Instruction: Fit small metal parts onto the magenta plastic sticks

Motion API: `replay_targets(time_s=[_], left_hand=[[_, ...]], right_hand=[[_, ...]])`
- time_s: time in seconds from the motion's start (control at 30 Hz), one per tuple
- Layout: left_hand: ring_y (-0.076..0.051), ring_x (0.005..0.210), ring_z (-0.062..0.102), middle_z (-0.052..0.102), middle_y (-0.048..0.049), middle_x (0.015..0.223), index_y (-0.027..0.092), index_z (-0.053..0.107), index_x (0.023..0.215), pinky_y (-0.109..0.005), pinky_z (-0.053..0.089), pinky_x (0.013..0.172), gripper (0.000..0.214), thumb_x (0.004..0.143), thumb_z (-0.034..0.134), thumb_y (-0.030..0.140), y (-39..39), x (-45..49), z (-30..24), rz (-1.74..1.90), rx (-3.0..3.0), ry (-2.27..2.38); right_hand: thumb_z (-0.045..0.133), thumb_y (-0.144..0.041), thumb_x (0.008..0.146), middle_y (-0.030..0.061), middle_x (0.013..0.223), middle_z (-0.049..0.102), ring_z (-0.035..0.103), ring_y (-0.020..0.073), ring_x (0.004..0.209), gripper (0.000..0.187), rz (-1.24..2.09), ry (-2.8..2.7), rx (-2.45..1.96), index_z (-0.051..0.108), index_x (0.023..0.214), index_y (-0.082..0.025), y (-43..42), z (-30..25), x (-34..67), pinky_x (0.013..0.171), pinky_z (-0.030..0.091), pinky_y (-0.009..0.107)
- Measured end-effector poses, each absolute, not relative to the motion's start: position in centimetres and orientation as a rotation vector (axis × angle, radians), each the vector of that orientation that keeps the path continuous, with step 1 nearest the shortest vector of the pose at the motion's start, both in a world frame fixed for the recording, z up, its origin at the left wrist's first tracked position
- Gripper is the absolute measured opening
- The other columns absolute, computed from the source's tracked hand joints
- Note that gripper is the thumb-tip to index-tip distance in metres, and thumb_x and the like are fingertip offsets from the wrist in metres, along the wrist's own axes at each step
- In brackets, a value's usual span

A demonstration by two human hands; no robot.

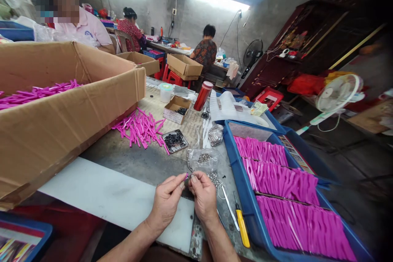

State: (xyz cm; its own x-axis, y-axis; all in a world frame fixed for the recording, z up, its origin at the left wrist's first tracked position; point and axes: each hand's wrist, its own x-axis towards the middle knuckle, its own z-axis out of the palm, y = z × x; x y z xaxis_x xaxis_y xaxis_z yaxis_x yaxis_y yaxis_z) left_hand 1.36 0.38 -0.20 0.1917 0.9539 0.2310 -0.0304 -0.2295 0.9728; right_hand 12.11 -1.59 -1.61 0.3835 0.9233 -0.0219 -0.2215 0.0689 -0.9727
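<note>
Pinched over worktop (pixel 118 157) in fingers of left hand (pixel 166 198): small magenta piece (pixel 186 176). Right hand (pixel 205 197): fingers bunched close beside, grip unclear. Set ahead, presumably for easy reach: tray (pixel 178 149), loose magenta strips (pixel 139 128).

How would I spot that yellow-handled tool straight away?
Find the big blue tray packed with pink strips. Between its left side and the right hand lies the yellow-handled tool. Its thick yellow grip sets it apart from the thin pale tool on its left.
</note>
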Motion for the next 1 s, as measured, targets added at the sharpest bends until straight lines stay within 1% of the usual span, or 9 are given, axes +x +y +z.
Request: replay_targets(time_s=[0.07, 0.17, 0.3, 0.4, 0.53, 0.67, 0.8, 0.9, 1.0], left_hand=[[-0.015, 0.065, 0.058, 0.065, -0.0046, 0.071, 0.017, 0.068, 0.086, -0.023, 0.05, 0.059, 0.023, 0.068, 0.053, 0.015, 0.5, 1.3, -0.5, 1.203, 1.447, 0.959], [-0.015, 0.067, 0.058, 0.065, -0.0047, 0.074, 0.017, 0.067, 0.088, -0.024, 0.05, 0.061, 0.024, 0.068, 0.053, 0.017, 0.9, 1.0, -1.1, 1.165, 1.427, 0.979], [-0.014, 0.064, 0.058, 0.064, -0.0047, 0.075, 0.016, 0.066, 0.091, -0.022, 0.049, 0.056, 0.025, 0.07, 0.052, 0.019, 1.6, 0.7, -1.7, 1.131, 1.381, 0.985], [-0.014, 0.068, 0.058, 0.064, -0.005, 0.078, 0.016, 0.065, 0.091, -0.021, 0.049, 0.056, 0.026, 0.07, 0.051, 0.018, 1.8, 0.7, -2.0, 1.119, 1.37, 0.976], [-0.014, 0.068, 0.058, 0.064, -0.0051, 0.081, 0.017, 0.065, 0.091, -0.021, 0.048, 0.055, 0.025, 0.07, 0.051, 0.018, 1.9, 0.6, -2.3, 1.119, 1.361, 0.975], [-0.013, 0.066, 0.058, 0.064, -0.0046, 0.078, 0.017, 0.065, 0.092, -0.021, 0.048, 0.055, 0.026, 0.07, 0.052, 0.017, 1.8, 0.5, -2.4, 1.133, 1.348, 0.975], [-0.013, 0.063, 0.057, 0.062, -0.0042, 0.075, 0.016, 0.065, 0.092, -0.02, 0.048, 0.054, 0.026, 0.07, 0.052, 0.017, 1.6, 0.4, -2.4, 1.142, 1.341, 0.973], [-0.013, 0.063, 0.057, 0.062, -0.0039, 0.073, 0.016, 0.065, 0.092, -0.021, 0.048, 0.055, 0.026, 0.07, 0.052, 0.018, 1.6, 0.3, -2.3, 1.137, 1.341, 0.985], [-0.014, 0.067, 0.058, 0.063, -0.0045, 0.077, 0.016, 0.065, 0.093, -0.022, 0.048, 0.058, 0.026, 0.071, 0.051, 0.018, 1.6, 0.4, -2.3, 1.121, 1.345, 0.991]], right_hand=[[0.052, -0.032, 0.07, -0.0064, 0.049, 0.039, 0.032, 0.0073, 0.043, 0.017, 0.965, -0.842, -1.278, 0.051, 0.071, -0.016, -1.6, -1.4, 12.7, 0.041, 0.026, 0.019], [0.049, -0.029, 0.07, -0.005, 0.051, 0.041, 0.036, 0.0095, 0.047, 0.014, 0.868, -1.078, -1.479, 0.05, 0.063, -0.016, -1.6, -0.7, 13.6, 0.045, 0.028, 0.021], [0.046, -0.021, 0.071, -0.0035, 0.05, 0.044, 0.039, 0.0119, 0.05, 0.016, 0.611, -1.48, -1.802, 0.048, 0.055, -0.018, -1.5, -0.1, 14.4, 0.048, 0.027, 0.023], [0.044, -0.016, 0.071, 0.0009, 0.056, 0.054, 0.047, 0.0144, 0.055, 0.015, 0.463, -1.763, -1.999, 0.051, 0.059, -0.018, -1.3, -0.2, 14.6, 0.051, 0.027, 0.024], [0.046, -0.014, 0.072, 0.0065, 0.067, 0.062, 0.055, 0.0173, 0.063, 0.013, 0.419, -1.958, -2.177, 0.056, 0.064, -0.017, -0.9, -0.3, 14.4, 0.053, 0.028, 0.024], [0.047, -0.016, 0.073, 0.0079, 0.068, 0.064, 0.057, 0.0186, 0.065, 0.012, 0.432, -1.987, -2.257, 0.057, 0.066, -0.017, -0.4, 0.1, 14.4, 0.052, 0.029, 0.024], [0.045, -0.016, 0.075, 0.0064, 0.068, 0.064, 0.057, 0.0172, 0.066, 0.016, 0.442, -1.976, -2.248, 0.057, 0.066, -0.017, -0.3, 0.5, 14.7, 0.054, 0.031, 0.022], [0.043, -0.014, 0.077, 0.0053, 0.071, 0.063, 0.056, 0.0158, 0.068, 0.017, 0.414, -1.984, -2.229, 0.058, 0.068, -0.017, -0.3, 0.5, 14.7, 0.057, 0.033, 0.021], [0.042, -0.014, 0.078, 0.0053, 0.076, 0.063, 0.056, 0.0153, 0.073, 0.018, 0.367, -2.026, -2.183, 0.059, 0.075, -0.016, -0.1, 0.1, 14.6, 0.062, 0.034, 0.02]])
